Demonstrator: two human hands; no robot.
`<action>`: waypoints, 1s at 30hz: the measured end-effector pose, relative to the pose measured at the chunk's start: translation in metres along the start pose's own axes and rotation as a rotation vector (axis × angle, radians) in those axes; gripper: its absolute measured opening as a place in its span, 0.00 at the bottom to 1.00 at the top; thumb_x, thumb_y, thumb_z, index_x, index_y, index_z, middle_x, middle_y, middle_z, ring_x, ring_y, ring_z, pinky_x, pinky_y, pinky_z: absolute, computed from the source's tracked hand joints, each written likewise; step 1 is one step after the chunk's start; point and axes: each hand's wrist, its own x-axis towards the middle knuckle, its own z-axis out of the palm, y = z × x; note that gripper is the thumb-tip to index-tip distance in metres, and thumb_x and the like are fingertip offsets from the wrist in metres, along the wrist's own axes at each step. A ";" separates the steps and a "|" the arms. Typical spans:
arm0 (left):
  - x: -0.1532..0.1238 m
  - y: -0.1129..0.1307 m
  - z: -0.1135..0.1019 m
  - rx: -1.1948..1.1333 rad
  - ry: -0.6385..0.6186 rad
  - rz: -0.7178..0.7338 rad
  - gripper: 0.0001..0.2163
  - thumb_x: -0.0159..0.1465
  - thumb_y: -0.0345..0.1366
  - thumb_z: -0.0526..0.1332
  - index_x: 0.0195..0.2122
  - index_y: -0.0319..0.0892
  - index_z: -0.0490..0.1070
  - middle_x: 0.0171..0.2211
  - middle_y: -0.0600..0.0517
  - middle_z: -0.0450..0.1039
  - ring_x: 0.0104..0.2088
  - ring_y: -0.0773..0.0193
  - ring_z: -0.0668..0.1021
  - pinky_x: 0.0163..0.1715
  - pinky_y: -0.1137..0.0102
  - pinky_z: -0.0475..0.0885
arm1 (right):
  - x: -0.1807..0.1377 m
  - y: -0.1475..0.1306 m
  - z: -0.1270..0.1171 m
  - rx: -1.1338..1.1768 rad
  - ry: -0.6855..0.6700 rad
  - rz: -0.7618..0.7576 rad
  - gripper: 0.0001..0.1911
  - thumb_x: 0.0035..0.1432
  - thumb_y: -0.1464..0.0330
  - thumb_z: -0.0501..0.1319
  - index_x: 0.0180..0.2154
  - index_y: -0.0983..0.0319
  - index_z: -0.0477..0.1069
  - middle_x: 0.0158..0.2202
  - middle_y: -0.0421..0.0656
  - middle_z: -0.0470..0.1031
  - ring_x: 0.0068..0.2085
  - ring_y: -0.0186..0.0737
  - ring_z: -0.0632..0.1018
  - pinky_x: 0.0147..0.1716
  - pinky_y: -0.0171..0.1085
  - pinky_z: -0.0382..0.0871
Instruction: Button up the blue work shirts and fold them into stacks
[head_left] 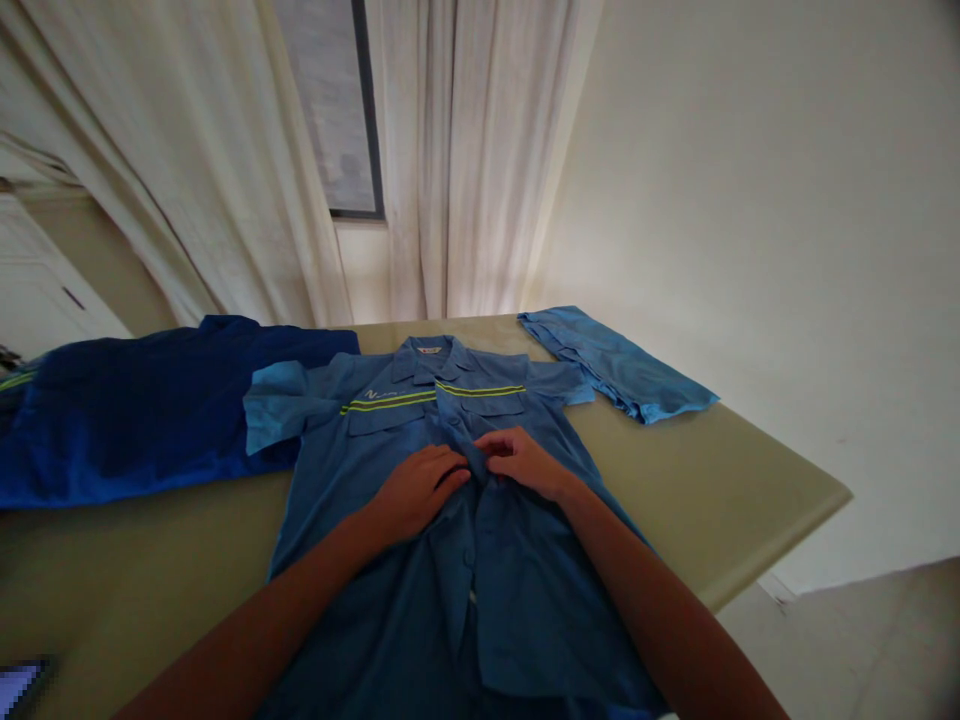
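Note:
A blue short-sleeved work shirt (390, 420) with a yellow-green reflective chest stripe lies face up on the olive table (675, 480), collar away from me. Both hands meet at its front placket, just below the chest pockets. My left hand (416, 490) lies on the left front panel, fingers curled onto the placket edge. My right hand (521, 460) pinches the placket fabric from the right side. Below the hands the shirt front hangs partly apart.
A pile of dark blue garments (142, 415) lies at the left of the table. A folded light blue garment (615, 365) sits at the far right corner. White curtains (465, 150) hang behind. The table's right edge (787, 540) drops to a tiled floor. A phone (19, 685) shows at bottom left.

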 end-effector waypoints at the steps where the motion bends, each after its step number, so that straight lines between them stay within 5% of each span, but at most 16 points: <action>1: 0.002 -0.001 0.001 -0.002 -0.005 -0.016 0.11 0.72 0.42 0.57 0.48 0.46 0.77 0.44 0.48 0.78 0.46 0.54 0.77 0.49 0.61 0.68 | -0.001 0.000 -0.001 0.055 -0.020 0.032 0.19 0.46 0.72 0.64 0.44 0.62 0.80 0.32 0.39 0.80 0.30 0.34 0.77 0.29 0.32 0.69; 5: 0.007 -0.005 0.003 -0.016 -0.054 -0.021 0.07 0.66 0.38 0.66 0.44 0.47 0.78 0.46 0.49 0.78 0.48 0.53 0.77 0.47 0.62 0.68 | -0.001 0.000 -0.005 0.157 -0.030 0.050 0.23 0.47 0.71 0.68 0.48 0.61 0.79 0.37 0.40 0.81 0.35 0.35 0.79 0.35 0.34 0.72; 14: 0.001 -0.004 0.004 -0.138 0.093 -0.052 0.10 0.73 0.39 0.57 0.43 0.45 0.79 0.41 0.50 0.81 0.43 0.59 0.80 0.47 0.66 0.71 | -0.001 -0.005 0.002 0.107 0.016 0.044 0.19 0.47 0.69 0.72 0.44 0.61 0.78 0.32 0.38 0.78 0.31 0.34 0.78 0.33 0.33 0.71; 20: 0.000 -0.005 0.007 -0.102 0.035 -0.040 0.08 0.71 0.34 0.60 0.46 0.45 0.78 0.42 0.51 0.80 0.43 0.60 0.80 0.46 0.67 0.72 | 0.001 -0.006 0.014 0.061 0.157 -0.084 0.18 0.50 0.67 0.72 0.44 0.61 0.77 0.33 0.40 0.80 0.33 0.36 0.80 0.34 0.34 0.73; 26: 0.000 -0.006 0.007 -0.076 0.079 -0.114 0.08 0.72 0.38 0.60 0.44 0.44 0.78 0.42 0.52 0.81 0.43 0.59 0.80 0.46 0.66 0.71 | -0.002 -0.008 0.024 -0.137 0.208 -0.144 0.09 0.54 0.70 0.69 0.40 0.60 0.76 0.34 0.42 0.81 0.36 0.39 0.82 0.38 0.37 0.75; 30: -0.001 -0.005 0.006 -0.030 0.078 -0.145 0.06 0.70 0.38 0.62 0.41 0.44 0.77 0.39 0.52 0.81 0.40 0.59 0.81 0.41 0.67 0.70 | -0.005 -0.012 0.025 -0.089 0.173 -0.134 0.13 0.53 0.70 0.69 0.42 0.61 0.76 0.35 0.41 0.81 0.36 0.39 0.82 0.37 0.37 0.75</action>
